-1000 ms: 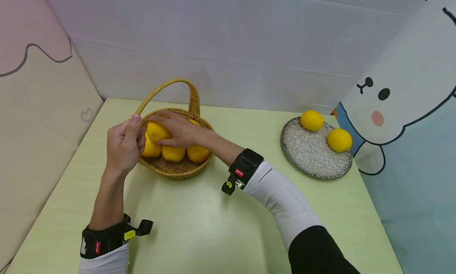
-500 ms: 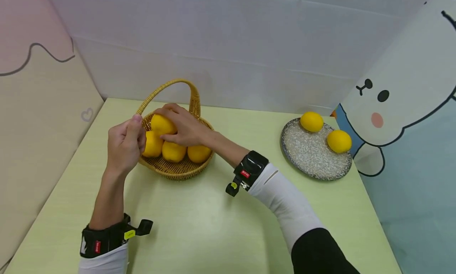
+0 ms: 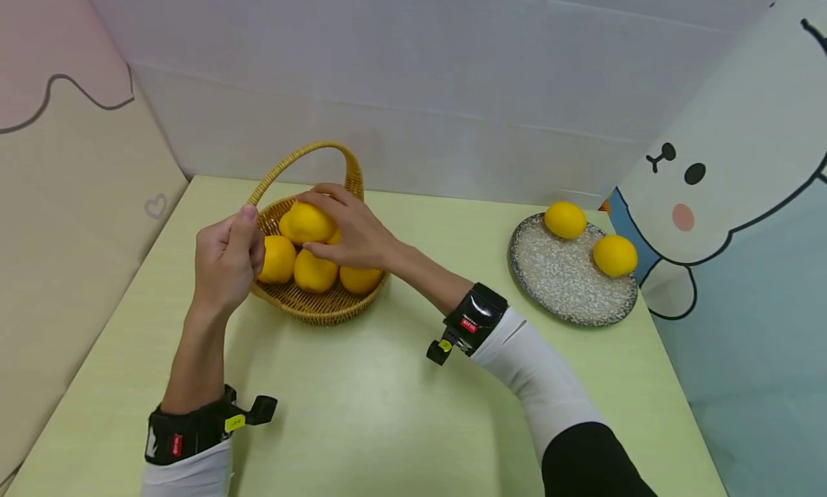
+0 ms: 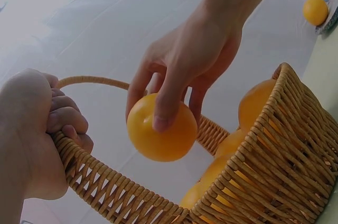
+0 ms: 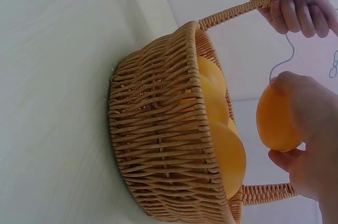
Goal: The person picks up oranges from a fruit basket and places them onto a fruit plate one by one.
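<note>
My left hand point(image 3: 226, 261) grips the arched handle point(image 4: 100, 179) of a woven wicker basket point(image 3: 323, 314), which stands at the back left of the table. My right hand point(image 3: 355, 228) holds a yellow lemon point(image 4: 161, 129) between thumb and fingers. In both wrist views this lemon hangs above the basket's rim, under the arch of the handle. Several more lemons point(image 3: 315, 271) lie in the basket, some partly covered by my right hand in the head view.
A speckled grey plate point(image 3: 568, 285) with a dark rim stands at the back right of the table point(image 3: 388, 403). Two lemons point(image 3: 616, 256) lie at its far and right edges. A pale wall point(image 3: 439, 123) rises close behind the basket and plate.
My right hand has moved rightward and up out of the basket with the lemon, and the right forearm has drawn back. My left hand keeps its place on the handle.
</note>
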{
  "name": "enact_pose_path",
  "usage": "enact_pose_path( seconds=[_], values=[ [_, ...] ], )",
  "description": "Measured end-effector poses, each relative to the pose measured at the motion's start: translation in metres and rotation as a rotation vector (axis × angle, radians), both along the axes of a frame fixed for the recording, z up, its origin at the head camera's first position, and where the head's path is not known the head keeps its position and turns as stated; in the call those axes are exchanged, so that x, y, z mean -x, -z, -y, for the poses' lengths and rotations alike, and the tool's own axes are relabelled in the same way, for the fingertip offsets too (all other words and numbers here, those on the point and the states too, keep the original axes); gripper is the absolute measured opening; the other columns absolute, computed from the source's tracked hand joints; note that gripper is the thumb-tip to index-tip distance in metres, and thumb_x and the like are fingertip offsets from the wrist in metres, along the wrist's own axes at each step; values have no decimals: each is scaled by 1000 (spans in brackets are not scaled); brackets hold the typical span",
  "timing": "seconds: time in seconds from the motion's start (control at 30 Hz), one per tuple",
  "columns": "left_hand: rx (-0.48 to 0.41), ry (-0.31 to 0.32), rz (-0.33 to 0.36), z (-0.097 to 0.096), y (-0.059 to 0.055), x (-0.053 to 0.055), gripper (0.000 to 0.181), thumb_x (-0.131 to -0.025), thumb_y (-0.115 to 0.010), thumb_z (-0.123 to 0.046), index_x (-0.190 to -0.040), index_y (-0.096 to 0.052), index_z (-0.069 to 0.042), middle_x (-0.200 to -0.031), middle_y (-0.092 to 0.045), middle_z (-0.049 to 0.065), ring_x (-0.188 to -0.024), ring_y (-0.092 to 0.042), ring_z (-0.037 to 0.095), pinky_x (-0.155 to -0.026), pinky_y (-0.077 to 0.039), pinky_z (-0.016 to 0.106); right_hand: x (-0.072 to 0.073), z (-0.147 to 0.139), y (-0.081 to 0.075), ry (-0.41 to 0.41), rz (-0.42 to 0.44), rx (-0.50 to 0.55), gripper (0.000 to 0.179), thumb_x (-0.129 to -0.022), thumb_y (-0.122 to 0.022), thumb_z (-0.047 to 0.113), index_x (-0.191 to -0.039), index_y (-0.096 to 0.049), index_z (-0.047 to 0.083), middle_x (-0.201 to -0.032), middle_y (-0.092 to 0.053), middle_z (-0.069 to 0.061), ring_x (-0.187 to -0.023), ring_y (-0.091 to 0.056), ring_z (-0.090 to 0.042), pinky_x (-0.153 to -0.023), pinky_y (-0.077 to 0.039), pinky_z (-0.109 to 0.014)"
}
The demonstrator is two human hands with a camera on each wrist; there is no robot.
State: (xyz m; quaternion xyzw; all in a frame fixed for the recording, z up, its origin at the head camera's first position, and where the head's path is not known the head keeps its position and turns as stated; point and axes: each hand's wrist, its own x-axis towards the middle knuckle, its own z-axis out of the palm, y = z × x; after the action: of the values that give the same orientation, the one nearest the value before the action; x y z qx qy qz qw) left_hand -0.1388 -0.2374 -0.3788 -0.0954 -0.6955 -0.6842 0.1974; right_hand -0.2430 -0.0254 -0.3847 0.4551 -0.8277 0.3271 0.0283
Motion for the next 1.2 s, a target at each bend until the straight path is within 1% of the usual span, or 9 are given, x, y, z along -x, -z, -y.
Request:
enact_pose_path(
  seconds=[0.17, 0.3, 0.4, 0.47, 0.63, 0.8, 0.97, 1.2],
  values=[
    [-3, 8, -8, 0, 0, 0, 63, -120, -52, -21, -64, -37, 3, -51, -36, 0, -39, -29, 12, -36, -16, 33, -4, -11, 0, 11, -9, 27, 72, -99, -87, 27, -161, -58, 6, -161, -55, -18, -143, -59, -31, -118, -54, -34],
    [-3, 9, -10, 1, 1, 0, 63, -120, -52, -20, -63, -36, 3, -50, -36, 0, -38, -29, 12, -36, -16, 33, -8, -20, 2, 13, -25, 86, 70, -96, -89, 25, -157, -61, 5, -157, -58, -19, -140, -62, -31, -114, -57, -33],
    [12, -5, -9, 1, 2, 0, 63, -120, -51, -20, -63, -37, 2, -50, -36, -1, -38, -30, 12, -36, -17, 33, -10, -26, 4, 11, -33, 128, 69, -94, -91, 23, -154, -64, 3, -154, -60, -19, -137, -63, -31, -112, -57, -33],
    [4, -1, -13, 1, 2, 1, 62, -120, -52, -20, -63, -37, 2, -50, -36, -1, -38, -30, 12, -36, -17, 33, -11, -31, 5, 13, -30, 149, 68, -93, -91, 22, -153, -65, 3, -153, -60, -19, -137, -63, -31, -111, -58, -33],
    [-16, 17, -17, 1, 2, 3, 62, -119, -52, -19, -63, -36, 3, -50, -36, 0, -38, -29, 12, -37, -17, 32, -14, -44, 5, 29, -17, 164, 68, -93, -92, 21, -153, -65, 5, -155, -58, -19, -138, -62, -31, -109, -60, -35],
    [5, -7, 4, 0, 1, 2, 63, -120, -52, -22, -63, -38, 3, -50, -37, -1, -38, -31, 11, -36, -18, 33, -17, -58, 5, 36, -8, 178, 68, -92, -91, 19, -153, -64, 5, -157, -57, -20, -142, -61, -33, -110, -62, -38],
    [11, -12, 15, 0, 3, 2, 64, -120, -52, -23, -64, -37, 3, -50, -37, -1, -39, -30, 12, -37, -18, 33, -17, -77, 9, 74, -19, 193, 68, -91, -93, 17, -152, -65, 5, -155, -58, -21, -142, -62, -35, -111, -61, -44],
    [33, -23, 7, 0, 3, 2, 63, -120, -51, -23, -64, -38, 3, -51, -37, -1, -39, -30, 12, -37, -18, 33, -13, -104, 14, 135, -28, 222, 68, -88, -94, 15, -150, -66, 3, -152, -60, -22, -140, -62, -36, -111, -61, -48]
  ],
)
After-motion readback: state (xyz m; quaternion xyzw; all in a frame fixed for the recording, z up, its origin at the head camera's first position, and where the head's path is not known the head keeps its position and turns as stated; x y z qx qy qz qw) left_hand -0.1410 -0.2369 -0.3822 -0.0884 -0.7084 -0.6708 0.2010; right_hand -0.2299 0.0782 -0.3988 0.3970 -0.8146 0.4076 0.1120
